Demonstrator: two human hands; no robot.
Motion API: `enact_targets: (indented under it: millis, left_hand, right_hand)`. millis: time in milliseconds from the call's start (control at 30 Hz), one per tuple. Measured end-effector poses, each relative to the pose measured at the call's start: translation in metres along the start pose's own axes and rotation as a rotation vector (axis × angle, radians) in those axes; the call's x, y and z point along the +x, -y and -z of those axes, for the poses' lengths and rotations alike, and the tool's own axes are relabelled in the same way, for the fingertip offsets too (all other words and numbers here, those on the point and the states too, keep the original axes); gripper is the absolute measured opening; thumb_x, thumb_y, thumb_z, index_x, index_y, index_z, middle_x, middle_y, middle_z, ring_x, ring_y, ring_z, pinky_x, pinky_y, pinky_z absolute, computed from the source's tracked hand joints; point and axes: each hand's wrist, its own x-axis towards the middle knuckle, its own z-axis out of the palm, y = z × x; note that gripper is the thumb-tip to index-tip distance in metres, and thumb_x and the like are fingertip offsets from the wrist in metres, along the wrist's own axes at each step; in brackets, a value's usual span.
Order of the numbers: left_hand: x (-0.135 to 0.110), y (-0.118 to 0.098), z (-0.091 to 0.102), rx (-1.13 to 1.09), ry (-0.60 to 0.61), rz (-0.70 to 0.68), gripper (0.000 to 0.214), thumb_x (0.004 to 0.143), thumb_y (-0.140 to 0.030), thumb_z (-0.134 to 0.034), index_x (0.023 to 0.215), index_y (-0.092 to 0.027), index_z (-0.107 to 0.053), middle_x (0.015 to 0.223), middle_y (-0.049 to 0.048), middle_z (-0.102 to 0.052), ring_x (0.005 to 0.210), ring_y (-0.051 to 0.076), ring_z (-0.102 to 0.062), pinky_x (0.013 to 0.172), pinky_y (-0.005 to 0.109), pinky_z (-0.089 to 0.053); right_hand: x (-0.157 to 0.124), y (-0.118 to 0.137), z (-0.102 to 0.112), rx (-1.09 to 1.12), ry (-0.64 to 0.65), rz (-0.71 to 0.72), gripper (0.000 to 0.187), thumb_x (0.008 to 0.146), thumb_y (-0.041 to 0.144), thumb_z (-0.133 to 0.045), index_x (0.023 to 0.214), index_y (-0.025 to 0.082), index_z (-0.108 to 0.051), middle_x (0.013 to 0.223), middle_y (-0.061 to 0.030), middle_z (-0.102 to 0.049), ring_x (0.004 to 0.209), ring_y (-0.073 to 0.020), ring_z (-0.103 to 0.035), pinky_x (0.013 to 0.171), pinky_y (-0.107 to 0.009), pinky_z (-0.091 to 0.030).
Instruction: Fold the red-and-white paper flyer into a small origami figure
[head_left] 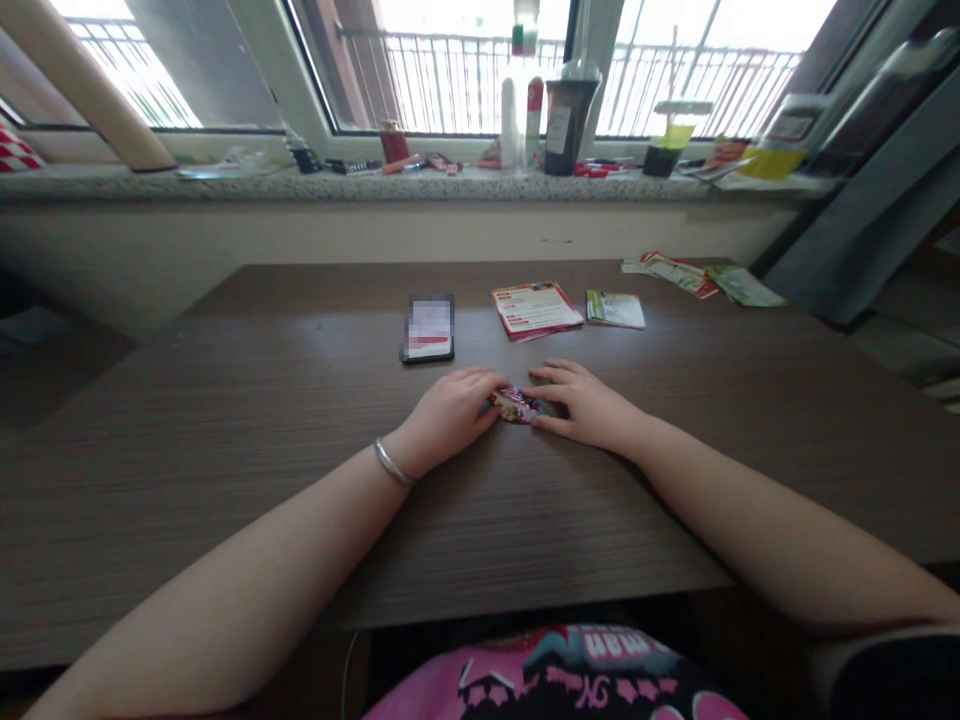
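A small, colourful printed piece [516,405], perhaps a card or folded paper, lies on the desk between my hands. My left hand [451,418] is closed on its left end, fingers above and thumb below. At the right end, my right hand [589,405] pinches it between forefinger and thumb, with the other fingers stretched forward over the desk. Both hands partly cover the piece, so its full outline is hidden. A silver bangle [391,463] circles my left wrist.
Beyond my hands on the brown desk [285,400] are a phone [429,328], a stack of printed cards [536,308] and a smaller stack [615,309]. More printed cards [679,275] lie at the back right. Bottles, cups and small items crowd the windowsill [450,187].
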Motion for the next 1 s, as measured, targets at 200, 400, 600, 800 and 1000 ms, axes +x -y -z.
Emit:
enact_targets:
  millis: [200, 400, 600, 800, 1000]
  left_hand:
    - [-0.002, 0.001, 0.000, 0.045, 0.038, 0.066, 0.036, 0.090, -0.031, -0.053, 0.122, -0.014, -0.058, 0.128, 0.0122, -0.060, 0.121, 0.025, -0.053, 0.106, 0.043, -0.040]
    - [-0.004, -0.002, 0.000, 0.041, 0.098, 0.109, 0.038, 0.089, -0.038, -0.056, 0.119, -0.014, -0.057, 0.134, 0.0137, -0.055, 0.127, 0.027, -0.048, 0.108, 0.044, -0.037]
    - [-0.001, -0.006, 0.003, -0.050, 0.100, 0.093, 0.036, 0.086, -0.040, -0.062, 0.113, -0.017, -0.056, 0.126, 0.0123, -0.059, 0.121, 0.027, -0.052, 0.104, 0.043, -0.041]
    - [0.000, -0.009, 0.003, -0.132, 0.093, 0.049, 0.038, 0.080, -0.034, -0.069, 0.111, -0.018, -0.054, 0.113, 0.0097, -0.063, 0.106, 0.026, -0.059, 0.093, 0.040, -0.048]
    - [0.001, -0.008, 0.004, -0.227, 0.018, 0.085, 0.025, 0.082, -0.027, -0.065, 0.103, -0.019, -0.055, 0.097, 0.0048, -0.064, 0.087, 0.020, -0.062, 0.077, 0.032, -0.051]
  right_hand:
    - [0.000, 0.002, 0.002, 0.064, 0.007, 0.013, 0.039, 0.087, 0.039, -0.059, 0.123, 0.026, -0.065, 0.136, -0.0102, -0.056, 0.129, -0.0288, -0.045, 0.109, -0.051, -0.035]
    - [0.004, 0.006, 0.001, 0.072, -0.024, -0.028, 0.037, 0.088, 0.037, -0.057, 0.121, 0.023, -0.065, 0.132, -0.0096, -0.059, 0.124, -0.0269, -0.050, 0.107, -0.048, -0.038]
    - [0.003, 0.009, 0.001, 0.067, -0.025, -0.030, 0.043, 0.085, 0.039, -0.061, 0.122, 0.018, -0.064, 0.131, -0.0132, -0.059, 0.122, -0.0289, -0.052, 0.105, -0.047, -0.040]
    - [0.003, 0.011, 0.003, 0.129, -0.027, -0.008, 0.042, 0.079, 0.042, -0.067, 0.115, 0.020, -0.067, 0.129, -0.0116, -0.061, 0.120, -0.0289, -0.053, 0.104, -0.048, -0.040]
    - [0.004, 0.014, 0.001, 0.275, -0.118, -0.016, 0.017, 0.079, 0.034, -0.069, 0.089, 0.020, -0.069, 0.112, -0.0073, -0.067, 0.105, -0.0225, -0.061, 0.094, -0.038, -0.047]
